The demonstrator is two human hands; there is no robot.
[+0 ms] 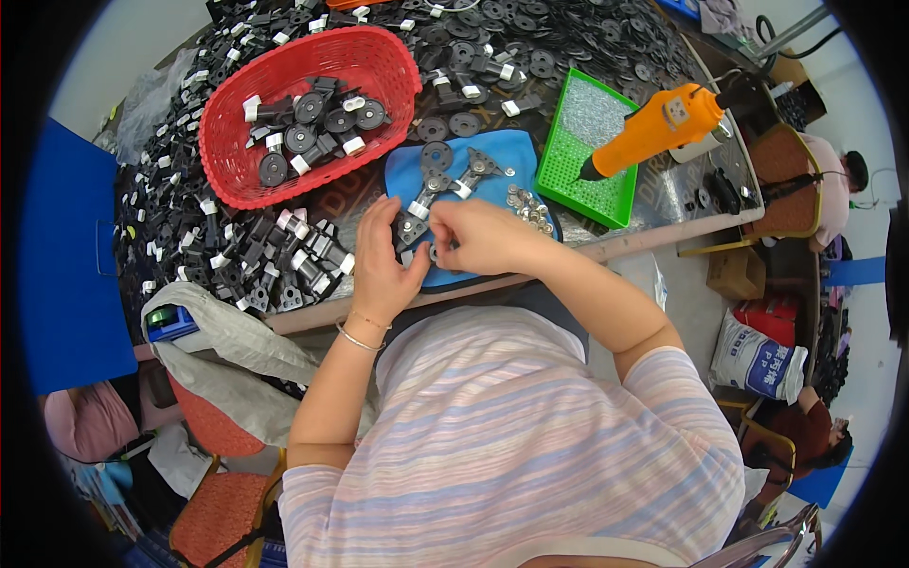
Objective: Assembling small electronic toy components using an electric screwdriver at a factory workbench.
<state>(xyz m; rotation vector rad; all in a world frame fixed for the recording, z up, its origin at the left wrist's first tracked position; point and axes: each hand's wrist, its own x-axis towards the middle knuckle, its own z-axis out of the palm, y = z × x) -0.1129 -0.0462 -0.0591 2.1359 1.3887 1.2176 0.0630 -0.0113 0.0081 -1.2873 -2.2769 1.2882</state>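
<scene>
With fingers apart, the left hand [386, 267] is apparently steadying a black plastic bracket [413, 228] on the blue cloth [511, 153] at twelve o'clock, while the right hand [488, 237] is pinching its fingertips together, contents undeterminable.

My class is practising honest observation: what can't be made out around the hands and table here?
All in the head view:
Right hand: its curled fingers hide whether it pinches anything.
Left hand: its back hides the palm and any grip.
Red basket: black parts cover most of its floor.
Green tray: its silver pieces are too small to tell apart.
Table: the picture's top edge cuts off its far side.
</scene>
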